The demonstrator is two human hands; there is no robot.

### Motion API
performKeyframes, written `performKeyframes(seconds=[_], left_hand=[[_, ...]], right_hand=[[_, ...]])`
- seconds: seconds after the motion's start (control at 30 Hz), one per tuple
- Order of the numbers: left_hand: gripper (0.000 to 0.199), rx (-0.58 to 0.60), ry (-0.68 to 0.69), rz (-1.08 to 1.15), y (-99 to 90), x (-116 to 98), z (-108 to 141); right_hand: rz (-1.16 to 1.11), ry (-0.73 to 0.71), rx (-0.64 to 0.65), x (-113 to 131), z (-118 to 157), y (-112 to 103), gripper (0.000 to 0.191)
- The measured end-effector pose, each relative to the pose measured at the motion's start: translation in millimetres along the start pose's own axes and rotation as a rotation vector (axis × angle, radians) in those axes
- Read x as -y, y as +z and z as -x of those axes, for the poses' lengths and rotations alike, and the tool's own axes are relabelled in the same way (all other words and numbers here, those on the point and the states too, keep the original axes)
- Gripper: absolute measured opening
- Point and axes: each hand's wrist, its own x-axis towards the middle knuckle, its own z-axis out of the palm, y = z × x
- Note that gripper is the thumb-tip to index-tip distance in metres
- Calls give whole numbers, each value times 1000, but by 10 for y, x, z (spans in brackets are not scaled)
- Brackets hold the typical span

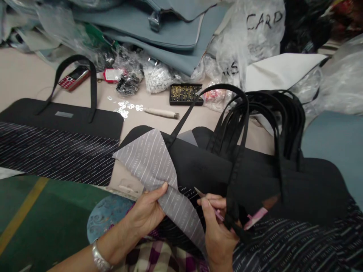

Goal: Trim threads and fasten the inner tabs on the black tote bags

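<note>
My left hand (151, 206) pinches a flap of grey striped fabric (153, 160) with the thumb on top. The flap is folded up from a black handbag panel (198, 166) and hangs down toward my right hand. My right hand (218, 230) is closed around a slim tool with a pointed metal tip (199, 192) and a pink part showing between the fingers; its exact kind is hard to make out. A black strap handle (234, 181) passes in front of this hand. Beside it lies a pink object (256, 218), partly hidden.
More black panels with stacked strap handles (289, 121) lie at right. A finished-looking striped panel (59, 139) is at left. Behind are a pale stick-like tool (161, 112), small white rings (124, 109), a black tray (185, 94), a phone (74, 78) and plastic bags (160, 77).
</note>
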Motion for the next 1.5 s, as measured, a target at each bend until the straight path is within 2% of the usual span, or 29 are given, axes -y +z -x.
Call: performKeyframes(seconds=[0.1,0.2,0.4,0.67,0.9,1.1,1.2,1.37,1.5], left_hand=[[24,-22,1,3,-34,-21,-25],[25,-19,5,8,-79,-32,-44],[31,62,10,35,-165,-28,-68],[29,64,5,21,-163,-34,-61],[24,88,17,-15,-190,-20,-79],[33,125,13,-27,-233,18,-79],[34,105,26,-25,-238,-6,-102],[20,61,4,-30,-225,-71,-126],[23,44,6,-23,-232,-71,-128]], right_hand=[[-25,-6,53,-53,10,59,12],[5,-16,54,-70,14,108,13],[100,-69,74,-89,22,140,11],[147,7,56,-48,32,181,11],[173,-57,75,-27,-4,187,12],[208,-58,106,-47,-8,214,12],[198,-54,115,-69,-4,220,10],[42,22,57,-115,8,174,16],[73,30,49,-127,11,153,15]])
